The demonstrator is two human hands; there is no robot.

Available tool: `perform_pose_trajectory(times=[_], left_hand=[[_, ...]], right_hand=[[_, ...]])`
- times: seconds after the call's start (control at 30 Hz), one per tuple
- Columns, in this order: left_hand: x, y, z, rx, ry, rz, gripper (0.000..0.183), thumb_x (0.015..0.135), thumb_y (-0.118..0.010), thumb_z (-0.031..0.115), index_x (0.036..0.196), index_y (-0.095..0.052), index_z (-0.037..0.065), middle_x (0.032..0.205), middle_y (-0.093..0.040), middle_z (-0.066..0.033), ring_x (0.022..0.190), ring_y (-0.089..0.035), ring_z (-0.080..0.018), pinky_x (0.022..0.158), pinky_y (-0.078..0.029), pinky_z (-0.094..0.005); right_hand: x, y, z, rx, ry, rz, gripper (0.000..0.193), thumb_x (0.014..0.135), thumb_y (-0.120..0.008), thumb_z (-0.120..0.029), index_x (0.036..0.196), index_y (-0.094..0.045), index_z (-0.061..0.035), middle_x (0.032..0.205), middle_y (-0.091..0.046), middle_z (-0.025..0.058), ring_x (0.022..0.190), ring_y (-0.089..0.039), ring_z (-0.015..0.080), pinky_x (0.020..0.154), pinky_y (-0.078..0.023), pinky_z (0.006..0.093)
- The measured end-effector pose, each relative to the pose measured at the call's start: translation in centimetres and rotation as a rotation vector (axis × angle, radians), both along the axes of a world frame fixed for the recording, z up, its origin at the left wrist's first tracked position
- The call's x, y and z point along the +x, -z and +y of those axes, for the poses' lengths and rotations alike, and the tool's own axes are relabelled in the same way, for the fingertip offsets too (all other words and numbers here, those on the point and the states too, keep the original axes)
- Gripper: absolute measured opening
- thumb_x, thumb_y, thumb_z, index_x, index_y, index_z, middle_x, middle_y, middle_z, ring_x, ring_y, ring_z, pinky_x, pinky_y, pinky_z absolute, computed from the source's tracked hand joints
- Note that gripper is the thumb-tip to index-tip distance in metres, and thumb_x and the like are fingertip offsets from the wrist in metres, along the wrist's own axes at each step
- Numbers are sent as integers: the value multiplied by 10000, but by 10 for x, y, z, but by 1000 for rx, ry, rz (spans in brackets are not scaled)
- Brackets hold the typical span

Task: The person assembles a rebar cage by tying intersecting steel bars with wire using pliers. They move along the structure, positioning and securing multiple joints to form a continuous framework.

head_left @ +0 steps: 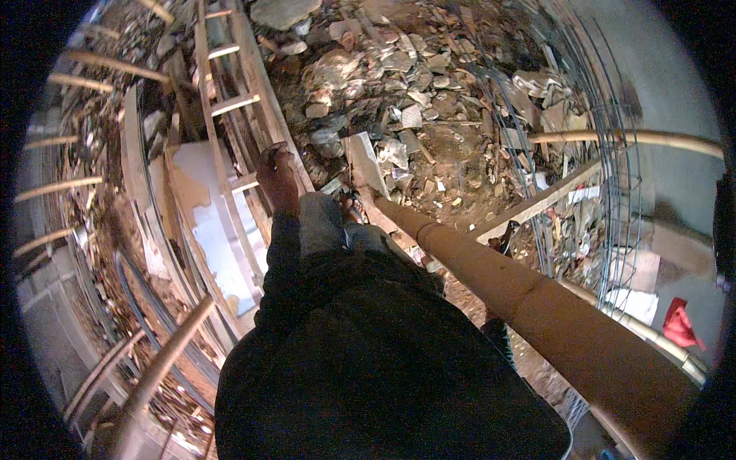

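My left hand (279, 170) reaches forward from a dark sleeve. Its fingers are curled over the edge of a long wooden plank (270, 111), which runs beside a ladder-like frame (224, 52) with several rungs. Close by on my right, a thick brown bamboo pole (498, 276) slants from the ground up past my body. A small patch of skin and a dark shape show at that pole's edge, but I cannot make out my right hand or its fingers. One sandalled foot (353, 207) is partly visible beyond my knee.
Broken brick and stone rubble (399, 73) covers the ground ahead. A tied steel rebar cage (625, 207) stands at the right, crossed by a bamboo pole (659, 140). A red cloth (679, 325) lies beyond it. More bamboo poles (172, 349) jut in at left, near a pale sheet (222, 222).
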State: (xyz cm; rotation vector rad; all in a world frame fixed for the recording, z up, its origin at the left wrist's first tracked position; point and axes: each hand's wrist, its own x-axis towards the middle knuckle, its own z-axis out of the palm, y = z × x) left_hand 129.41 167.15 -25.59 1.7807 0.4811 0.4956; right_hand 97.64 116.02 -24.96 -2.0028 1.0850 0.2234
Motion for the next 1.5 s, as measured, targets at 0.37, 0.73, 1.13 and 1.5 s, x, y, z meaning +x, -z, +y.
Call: perform_pose_trajectory(times=[0.37, 0.73, 1.13, 1.5], left_hand=[[165, 16, -53, -138, 415, 97, 227, 1036, -693, 213, 1135, -710, 10, 995, -738, -88, 869, -684, -181, 793, -551, -347], [392, 29, -55, -382, 796, 155, 306, 1031, -711, 313, 1213, -695, 67, 1302, -667, -90, 1106, -641, -197, 951, -541, -354], [470, 39, -100, -270, 996, 465, 429, 1042, -666, 476, 1326, -654, 155, 1189, -645, -3, 1139, -604, -154, 1054, -492, -430], [478, 25, -319, -296, 1291, 394, 355, 1048, -653, 395, 1231, -623, 93, 1197, -596, -11, 1068, -528, -151, 994, -410, -407]], right_hand=[[-29, 37, 122, 128, 538, 49, 345, 1030, -690, -383, 1177, -631, -77, 862, -593, 24, 737, -577, 157, 656, -502, 346], [36, 131, 378, 429, 1100, -146, 282, 1060, -635, -378, 1047, -622, -96, 841, -646, 41, 684, -599, 175, 608, -503, 348], [311, 112, 297, -128, 693, -409, 292, 1058, -591, -276, 1197, -706, -47, 862, -694, 107, 753, -652, 277, 676, -520, 428], [470, -11, 46, -522, 873, -689, 288, 1076, -555, -249, 1171, -725, -36, 813, -690, 110, 664, -618, 187, 611, -494, 371]])
